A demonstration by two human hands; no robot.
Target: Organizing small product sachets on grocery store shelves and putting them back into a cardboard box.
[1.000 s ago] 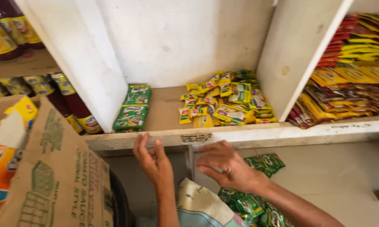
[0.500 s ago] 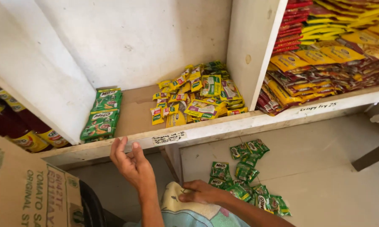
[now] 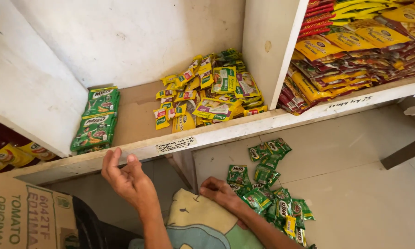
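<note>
My left hand (image 3: 127, 177) is raised, palm up and fingers apart, just under the front edge of the white wooden shelf (image 3: 263, 125); it holds nothing. My right hand (image 3: 221, 191) is lower, its fingers curled at the near edge of a loose pile of green sachets (image 3: 272, 193) on the pale lower surface. Whether it grips one is hidden. On the shelf above, a neat stack of the same green sachets (image 3: 94, 120) lies at the left. A heap of yellow sachets (image 3: 207, 94) lies toward the right of that compartment.
A white upright divider (image 3: 267, 50) separates this compartment from one packed with red and yellow packets (image 3: 350, 50). A brown cardboard box (image 3: 23, 216) stands at the lower left. Yellow-labelled bottles (image 3: 14, 154) show behind the left panel. A printed cloth (image 3: 203, 226) lies below my hands.
The view has shifted right and down. My right hand has dropped from the shelf edge to the green sachet pile below. My left hand stays raised under the shelf edge.
</note>
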